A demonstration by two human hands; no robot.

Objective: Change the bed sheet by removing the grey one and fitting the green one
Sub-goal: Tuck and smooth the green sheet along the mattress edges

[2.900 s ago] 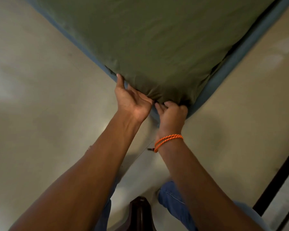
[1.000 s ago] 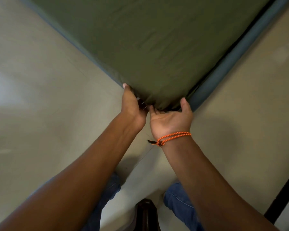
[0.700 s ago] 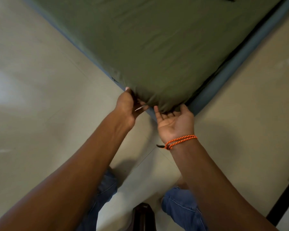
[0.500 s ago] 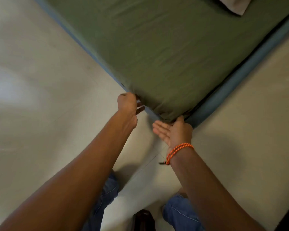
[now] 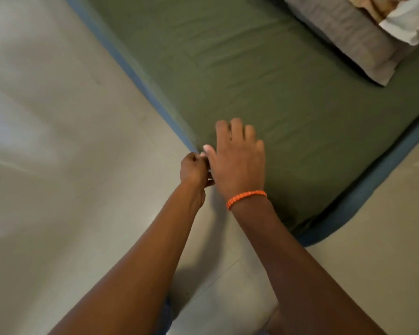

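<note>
While the right hand (image 5: pixel 237 163) lies flat, fingers straight, on the green sheet (image 5: pixel 264 76), the left hand (image 5: pixel 194 169) beside it curls at the sheet's edge; whether it grips cloth I cannot tell. Fitting looks nearly done.

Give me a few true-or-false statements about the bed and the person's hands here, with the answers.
1. A green sheet covers the mattress. True.
2. The right hand lies flat, palm down, over the sheet. True.
3. The wristband is blue. False: it is orange, on the right wrist.
4. The left hand is spread wide on the floor. False: its fingers are curled, at the bed's edge.
5. A grey pillow lies on the bed. True.
</note>
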